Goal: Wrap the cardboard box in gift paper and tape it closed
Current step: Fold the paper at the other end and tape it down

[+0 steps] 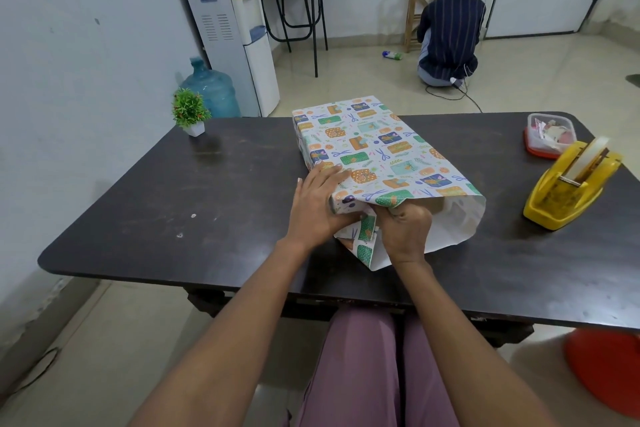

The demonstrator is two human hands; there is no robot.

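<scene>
Two hands work at the near end of the box point(374, 149), which lies lengthwise in the middle of the dark table point(138, 204), already sleeved in patterned gift paper point(450, 225) whose near end hangs open past the cardboard. Far off to the left a little potted plant point(189, 112) stands at the table's back corner, well out of the way. The left hand point(317, 206) lies across the near left corner of the box, fingers fairly straight and close together, pressing the paper down onto the top and side. Just beside it the right hand point(405, 229) has its fingers curled and pinched on the loose flap, tucking it in against the end. To do this fold well, I'd say the left hand should pin the corner hard so the sleeve cannot slide, while the right pushes the flap flat to the cardboard and runs a sharp crease along each slanting edge. The right side of the opening gapes, so it wants the same treatment. Further right the yellow tape dispenser point(571, 184) waits within reach, a plastic tub point(550, 135) behind it
</scene>
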